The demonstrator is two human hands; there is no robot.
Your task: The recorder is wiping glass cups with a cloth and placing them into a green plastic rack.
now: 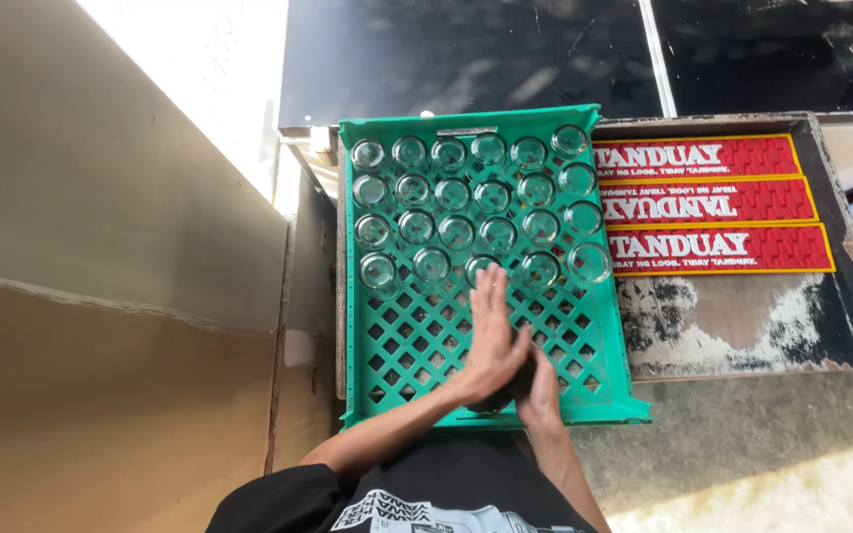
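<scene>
Dark object (502, 395) sits between the two hands, over the near end of the green crate (387, 336). Only a sliver shows; kind not clear. Likely a glass or a cloth, cannot tell.

Left hand (491, 331): fingers straight and together, palm flat, laid over the top of the dark object. Fingertips reach toward the nearest row of glasses (476, 202), just short of them or touching one; hard to say. Grip flat and open, not wrapped around anything.

Right hand (542, 387): under and right of the left, mostly covered by it. Fingers seem curled against the dark object. Whether this grip is closed on it cannot be told.

Forearms: both come up from the bottom edge, left one crossing in from the left at a slant, right one nearly straight up. Black sleeve and printed shirt (417, 508) cut off at the bottom edge.

Glasses: clear, standing in four rows filling the far half of the crate, beyond the grips. Near half of the crate bare lattice.

Right of the grips: three red mats (713, 202) with yellow borders lie side by side on a worn table (723, 326). Left: cardboard sheets (101, 296), sun glare washing out the top.
</scene>
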